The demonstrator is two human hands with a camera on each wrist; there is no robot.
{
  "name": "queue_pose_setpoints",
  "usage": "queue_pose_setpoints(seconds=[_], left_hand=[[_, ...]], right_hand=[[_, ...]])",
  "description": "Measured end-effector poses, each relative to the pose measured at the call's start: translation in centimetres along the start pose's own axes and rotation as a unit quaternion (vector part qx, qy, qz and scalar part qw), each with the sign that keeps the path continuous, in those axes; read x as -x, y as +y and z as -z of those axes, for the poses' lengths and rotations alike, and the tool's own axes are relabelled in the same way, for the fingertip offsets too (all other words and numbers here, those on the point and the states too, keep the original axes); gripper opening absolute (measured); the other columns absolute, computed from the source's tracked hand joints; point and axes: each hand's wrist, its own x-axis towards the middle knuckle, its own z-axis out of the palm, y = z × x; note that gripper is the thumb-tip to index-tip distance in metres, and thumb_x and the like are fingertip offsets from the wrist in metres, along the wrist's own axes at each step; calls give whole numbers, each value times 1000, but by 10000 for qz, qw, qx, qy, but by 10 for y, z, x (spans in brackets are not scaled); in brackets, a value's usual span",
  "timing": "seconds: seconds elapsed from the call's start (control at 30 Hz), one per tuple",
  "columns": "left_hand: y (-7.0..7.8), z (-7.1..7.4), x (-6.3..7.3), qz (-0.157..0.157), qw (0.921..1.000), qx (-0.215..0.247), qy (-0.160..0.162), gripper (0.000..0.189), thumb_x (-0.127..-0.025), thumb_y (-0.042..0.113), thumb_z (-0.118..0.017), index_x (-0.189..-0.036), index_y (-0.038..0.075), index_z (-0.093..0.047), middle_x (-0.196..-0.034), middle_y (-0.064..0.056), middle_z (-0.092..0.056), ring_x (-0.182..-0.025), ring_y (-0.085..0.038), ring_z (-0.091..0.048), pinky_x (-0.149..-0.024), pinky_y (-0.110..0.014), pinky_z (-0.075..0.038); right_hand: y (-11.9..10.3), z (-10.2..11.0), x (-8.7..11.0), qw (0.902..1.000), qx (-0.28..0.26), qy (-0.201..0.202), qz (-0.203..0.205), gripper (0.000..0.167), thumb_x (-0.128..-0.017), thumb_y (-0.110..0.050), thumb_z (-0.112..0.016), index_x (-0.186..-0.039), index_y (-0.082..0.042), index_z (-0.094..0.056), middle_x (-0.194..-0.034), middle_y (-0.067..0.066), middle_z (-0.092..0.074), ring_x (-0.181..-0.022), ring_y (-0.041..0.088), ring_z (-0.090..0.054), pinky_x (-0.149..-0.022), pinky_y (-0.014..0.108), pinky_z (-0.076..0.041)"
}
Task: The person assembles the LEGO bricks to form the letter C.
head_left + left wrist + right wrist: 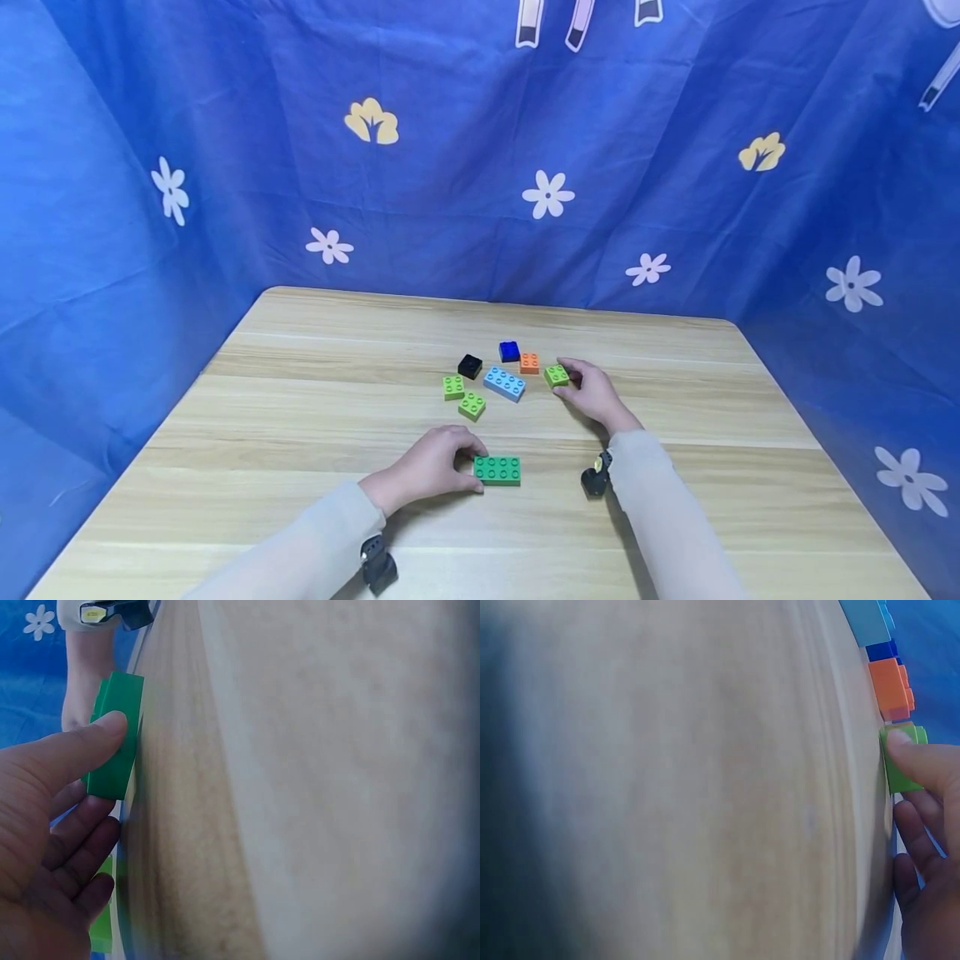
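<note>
My left hand (431,467) pinches the left end of a green eight-stud toy brick (497,471) at the front middle of the table. In the left wrist view the thumb lies on the side of this green brick (120,742). Farther back and to the right, my right hand (592,392) grips a light green four-stud brick (557,376) between thumb and fingers. The right wrist view shows the thumb against that light green brick (904,761), close beside an orange brick (889,688).
Left of the right hand lie an orange brick (529,363), a dark blue brick (509,352), a light blue eight-stud brick (504,383) and a black brick (470,367). Two more light green bricks (472,406) sit nearer. Blue curtain (465,208) surrounds the wooden table (300,375).
</note>
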Motion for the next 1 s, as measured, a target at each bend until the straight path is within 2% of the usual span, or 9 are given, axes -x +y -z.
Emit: queue_pose_setpoints(seconds=[0.2, 0.4, 0.77, 1.0], left_hand=[[0, -1, 0, -12, 10000, 34, -17, 38, -68, 27, -85, -99, 11, -70, -90, 9, -62, -84, -9, -57, -80, -29, -48], [-1, -2, -1, -39, 10000, 52, -39, 38, -68, 27, -85, -99, 11, -70, -90, 8, -62, -84, -9, -57, -80, -29, -49], [-1, -1, -1, -157, 9998, 106, 33, 36, -67, 23, -86, -97, 10, -70, -88, 8, -62, -83, -9, -58, -79, -30, -48], [-1, -1, -1, -142, 9998, 123, 24, 36, -68, 23, -86, -98, 10, -70, -88, 8, -62, -83, -10, -58, -80, -30, -48]], right_hand=[[1, 0, 1, 9999, -43, 39, -120, 42, -82, -6, -73, -123, -2, -61, -107, 14, -64, -99, 29, -58, -90, 44, -46], [3, -1, 8, 9992, -264, 139, -259, 40, -81, -11, -76, -117, -2, -64, -104, 10, -66, -93, 23, -60, -86, 38, -49], [-10, -6, 33, 9930, -1147, 189, -229, 40, -77, -14, -80, -113, -1, -66, -95, 7, -67, -87, 20, -62, -80, 32, -52], [-17, -11, 53, 9913, -1293, 117, -194, 38, -76, -14, -81, -110, -6, -67, -91, 2, -67, -86, 18, -62, -83, 36, -50]])
